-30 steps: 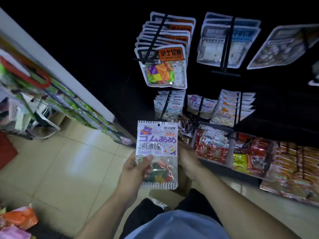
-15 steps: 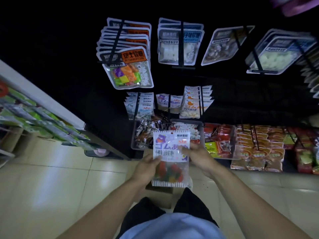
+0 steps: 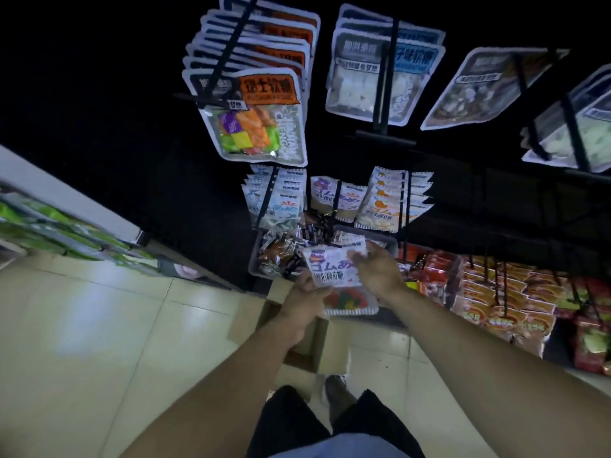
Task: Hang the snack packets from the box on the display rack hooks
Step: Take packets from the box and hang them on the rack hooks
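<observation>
Gummy packet (image 3: 334, 271), judged light, soft and crinkly, is held below the display rack's lower hooks (image 3: 337, 196), pinched at its lower left by the left hand (image 3: 305, 300) and at its stiffer header by the right hand (image 3: 377, 272).

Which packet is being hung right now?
Start at the black display rack and drop below its second row of hooks. Both hands, left hand and right hand, hold the gummy packet. It alone is off a hook, purple-lettered, with colourful sweets showing.
</observation>
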